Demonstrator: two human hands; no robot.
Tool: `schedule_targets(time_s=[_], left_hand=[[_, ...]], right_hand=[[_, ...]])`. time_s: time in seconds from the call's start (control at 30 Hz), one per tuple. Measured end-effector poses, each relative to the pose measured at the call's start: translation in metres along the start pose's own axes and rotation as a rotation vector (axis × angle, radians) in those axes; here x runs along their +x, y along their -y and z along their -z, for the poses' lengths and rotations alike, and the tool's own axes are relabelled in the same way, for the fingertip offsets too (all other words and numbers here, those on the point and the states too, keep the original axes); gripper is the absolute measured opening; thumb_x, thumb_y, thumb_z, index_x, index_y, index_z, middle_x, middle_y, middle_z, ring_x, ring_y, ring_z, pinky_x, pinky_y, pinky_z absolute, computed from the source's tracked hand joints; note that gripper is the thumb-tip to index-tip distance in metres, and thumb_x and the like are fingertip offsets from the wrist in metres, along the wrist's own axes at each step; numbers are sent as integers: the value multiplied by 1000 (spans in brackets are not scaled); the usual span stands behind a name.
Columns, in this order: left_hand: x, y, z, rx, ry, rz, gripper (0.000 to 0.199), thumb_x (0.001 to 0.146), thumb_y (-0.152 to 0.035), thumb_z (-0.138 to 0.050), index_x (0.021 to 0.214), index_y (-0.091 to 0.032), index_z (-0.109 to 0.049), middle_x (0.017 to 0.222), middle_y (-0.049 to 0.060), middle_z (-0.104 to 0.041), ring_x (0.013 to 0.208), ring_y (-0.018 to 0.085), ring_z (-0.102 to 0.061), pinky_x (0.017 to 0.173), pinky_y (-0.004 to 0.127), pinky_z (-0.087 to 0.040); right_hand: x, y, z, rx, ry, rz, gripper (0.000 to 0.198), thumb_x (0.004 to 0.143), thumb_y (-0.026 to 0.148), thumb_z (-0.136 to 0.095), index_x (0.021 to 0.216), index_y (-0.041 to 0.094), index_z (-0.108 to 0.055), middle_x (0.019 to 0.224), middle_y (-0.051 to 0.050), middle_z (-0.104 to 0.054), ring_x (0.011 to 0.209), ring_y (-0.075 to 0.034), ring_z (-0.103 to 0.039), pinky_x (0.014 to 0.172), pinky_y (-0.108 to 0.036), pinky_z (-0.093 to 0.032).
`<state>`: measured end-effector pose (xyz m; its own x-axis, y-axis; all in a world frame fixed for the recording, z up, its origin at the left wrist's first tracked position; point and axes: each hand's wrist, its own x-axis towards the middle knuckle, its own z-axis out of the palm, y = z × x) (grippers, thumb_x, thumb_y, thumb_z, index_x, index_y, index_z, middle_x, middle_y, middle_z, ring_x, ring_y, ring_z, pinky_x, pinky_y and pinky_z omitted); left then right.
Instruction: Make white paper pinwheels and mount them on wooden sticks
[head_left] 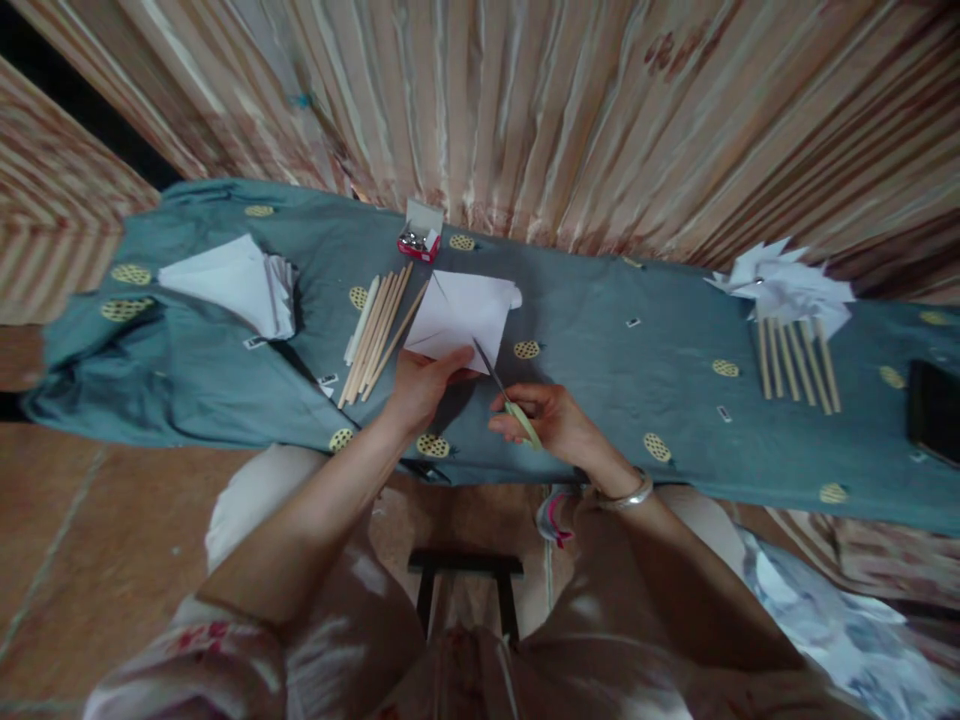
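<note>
My left hand (pixel 427 383) pinches the near edge of a white paper square (pixel 466 305), which is held just over the cloth. Slits run in from some of the paper's corners. In my right hand (pixel 546 418) is a pair of scissors (pixel 519 415) with pale green handles. Their blades lie at the paper's near right corner, close to my left thumb. Left of the paper, several thin wooden sticks (pixel 381 325) lie side by side, with a white stick-like piece (pixel 361 318) along their left. A small red box (pixel 420 243) of shiny metal pins stands open behind them.
A stack of folded white paper (pixel 236 285) lies at the left on the green cloth-covered table (pixel 600 400). Several paper pinwheels on sticks (pixel 795 300) lie at the right, near a dark phone-like object (pixel 934 408). A striped curtain (pixel 510 120) hangs along the far edge.
</note>
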<state>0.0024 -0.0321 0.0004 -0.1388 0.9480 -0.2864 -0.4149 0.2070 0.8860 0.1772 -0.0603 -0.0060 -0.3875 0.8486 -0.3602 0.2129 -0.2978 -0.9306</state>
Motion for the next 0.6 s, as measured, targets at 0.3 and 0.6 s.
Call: schedule_targets(time_s=[0.3, 0.6], left_hand=[[0, -3, 5, -8, 23, 7, 33, 50, -27, -88, 74, -15, -68, 78, 2, -73, 69, 15, -68, 61, 27, -61], [-13, 8, 3, 100, 117, 78, 45, 43, -27, -91, 82, -13, -72, 82, 4, -75, 65, 16, -67, 55, 27, -61]], right_hand=[[-29, -4, 32, -632, -291, 122, 42, 73, 48, -81, 99, 16, -74, 60, 3, -62, 51, -11, -52, 53, -24, -37], [-45, -3, 57, -1081, -506, 10, 40, 86, 40, -67, 116, 14, -67, 79, -8, -76, 71, -25, -73, 63, -30, -44]])
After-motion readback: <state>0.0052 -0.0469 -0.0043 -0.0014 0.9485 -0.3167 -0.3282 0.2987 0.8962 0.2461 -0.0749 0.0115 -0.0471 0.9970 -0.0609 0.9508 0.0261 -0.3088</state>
